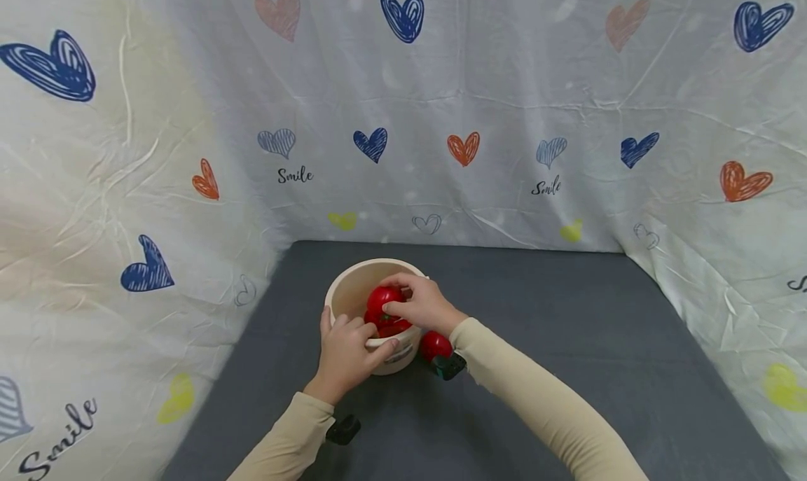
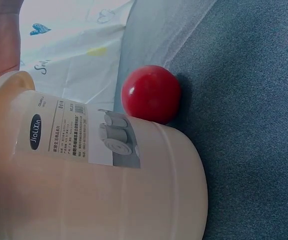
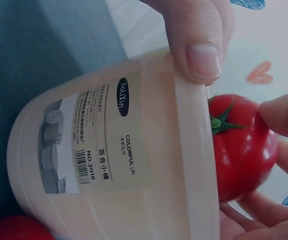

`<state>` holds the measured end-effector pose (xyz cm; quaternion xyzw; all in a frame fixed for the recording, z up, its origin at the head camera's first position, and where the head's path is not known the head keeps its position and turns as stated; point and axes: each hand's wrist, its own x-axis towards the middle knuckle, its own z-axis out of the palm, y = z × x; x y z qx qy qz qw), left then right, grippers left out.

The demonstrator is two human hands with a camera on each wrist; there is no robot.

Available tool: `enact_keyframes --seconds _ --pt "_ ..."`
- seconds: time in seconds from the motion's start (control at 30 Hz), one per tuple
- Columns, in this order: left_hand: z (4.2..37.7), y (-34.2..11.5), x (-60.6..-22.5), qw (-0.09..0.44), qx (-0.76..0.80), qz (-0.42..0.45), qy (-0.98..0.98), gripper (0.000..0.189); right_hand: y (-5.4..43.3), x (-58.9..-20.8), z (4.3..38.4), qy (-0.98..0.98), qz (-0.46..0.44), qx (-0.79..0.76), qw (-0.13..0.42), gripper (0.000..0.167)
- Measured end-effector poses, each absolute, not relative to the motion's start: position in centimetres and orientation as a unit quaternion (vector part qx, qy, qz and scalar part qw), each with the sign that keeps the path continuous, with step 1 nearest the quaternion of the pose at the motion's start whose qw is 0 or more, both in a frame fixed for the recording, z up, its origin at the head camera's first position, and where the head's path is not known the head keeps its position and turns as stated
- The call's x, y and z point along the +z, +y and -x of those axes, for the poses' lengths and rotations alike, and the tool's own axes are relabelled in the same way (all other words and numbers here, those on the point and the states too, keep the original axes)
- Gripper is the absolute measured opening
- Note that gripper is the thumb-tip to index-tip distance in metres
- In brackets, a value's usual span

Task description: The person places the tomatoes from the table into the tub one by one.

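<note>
A cream plastic bucket [image 1: 343, 292] with a paper label stands on the grey table. My left hand [image 1: 345, 355] grips its near left rim, the thumb lying along the outside in the right wrist view. In my right hand [image 1: 429, 304] is a red tomato [image 3: 243, 150] with a green stem, pinched between thumb and fingers at the bucket's mouth. More red tomatoes [image 1: 392, 328] lie inside the bucket below it; how many is hidden. Another tomato [image 2: 151, 94] rests on the table just right of the bucket, beneath my right wrist.
Grey cloth covers the table [image 1: 536, 327]. A white curtain [image 1: 504, 68] printed with hearts hangs behind and along both sides. Small black cameras [image 1: 343, 430] are strapped at both wrists.
</note>
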<state>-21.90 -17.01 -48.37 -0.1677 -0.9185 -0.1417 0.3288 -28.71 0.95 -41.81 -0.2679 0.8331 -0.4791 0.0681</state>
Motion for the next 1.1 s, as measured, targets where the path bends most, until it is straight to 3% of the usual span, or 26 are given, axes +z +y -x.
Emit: enact_keyframes --seconds 0.67,1.1 --pt "22.0 -16.9 -48.2 0.324 -0.149 0.166 -0.919 0.036 1.6 -42.2 28.8 0.822 0.228 -0.520 0.051 0.030" --pt "22.0 -16.9 -48.4 0.326 -0.144 0.162 -0.920 0.035 4.7 -42.3 30.0 0.817 0.183 -0.546 -0.032 0.030"
